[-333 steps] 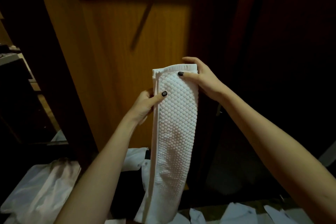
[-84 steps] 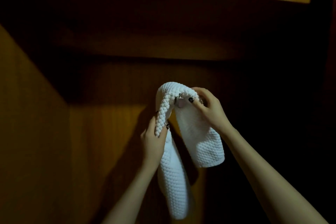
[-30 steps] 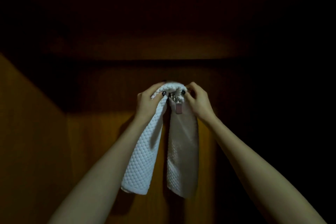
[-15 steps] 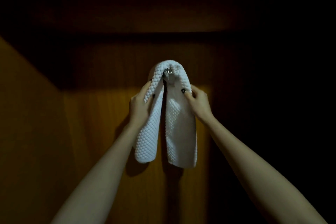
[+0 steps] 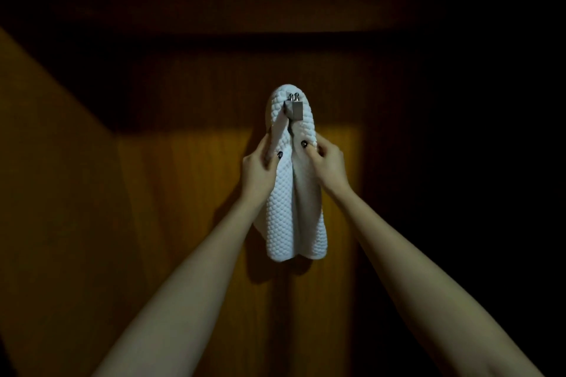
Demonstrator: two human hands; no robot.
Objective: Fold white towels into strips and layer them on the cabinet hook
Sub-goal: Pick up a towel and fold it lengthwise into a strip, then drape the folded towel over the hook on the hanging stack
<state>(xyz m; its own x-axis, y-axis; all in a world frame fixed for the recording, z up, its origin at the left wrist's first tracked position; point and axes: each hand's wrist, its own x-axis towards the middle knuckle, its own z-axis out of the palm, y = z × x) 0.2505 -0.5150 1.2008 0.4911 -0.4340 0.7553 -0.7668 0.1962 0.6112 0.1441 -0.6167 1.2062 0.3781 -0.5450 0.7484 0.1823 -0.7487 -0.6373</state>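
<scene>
Left forearm [image 5: 183, 285] and right forearm [image 5: 413, 269]: bare, reaching up and forward; both are being cut off by the bottom edge.
Left hand [image 5: 258, 168]: gripping the towel's left hanging half, thumb lying on the front, fingers hiding behind the cloth.
Right hand [image 5: 329, 165]: pinching the right hanging half, thumb in front, fingertips mostly out of sight behind it.
Towel [image 5: 294, 208]: white, bumpy waffle weave, folded into a strip and hanging draped over the hook, its two halves touching down the middle with rounded lower ends about level.
Change: half a second ago the hands were gripping higher and a dark gap was showing between the halves; now they are sitting lower and the gap is closing.
Hook [image 5: 293, 107]: grey metal block with two small knobbed pegs, poking out under the towel's top fold; its mounting is hiding.
Back panel [image 5: 199, 193]: warm brown wood grain, lit only in the middle.
Surroundings: the upper part and right side are sinking into darkness, too dim to make out.
</scene>
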